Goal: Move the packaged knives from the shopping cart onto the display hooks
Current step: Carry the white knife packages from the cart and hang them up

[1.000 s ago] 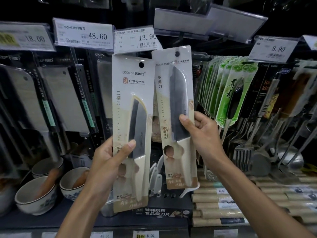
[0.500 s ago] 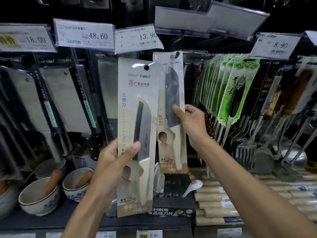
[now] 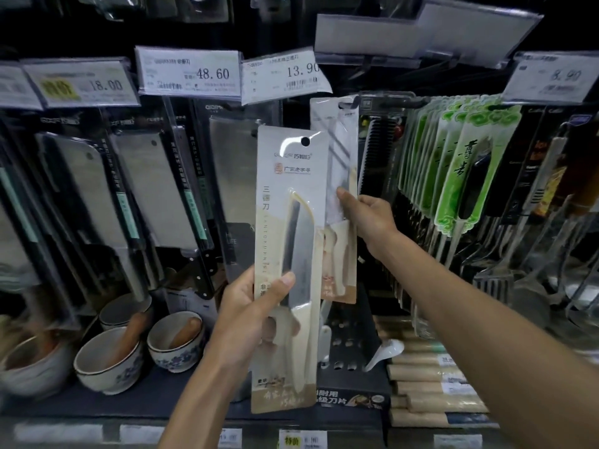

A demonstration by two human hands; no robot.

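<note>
Packaged knives fill both hands. Nearest, the left hand is closed around a tall beige card pack holding a cream-handled santoku knife, thumb pressed across its front, the pack upright with its hang hole at the top. Just behind it and to the right, the right hand pinches a second, blurred beige knife pack at mid-height, its top up against the dark display rack beneath the white 13.90 price tag. Steel cleavers in clear packs hang further left.
</note>
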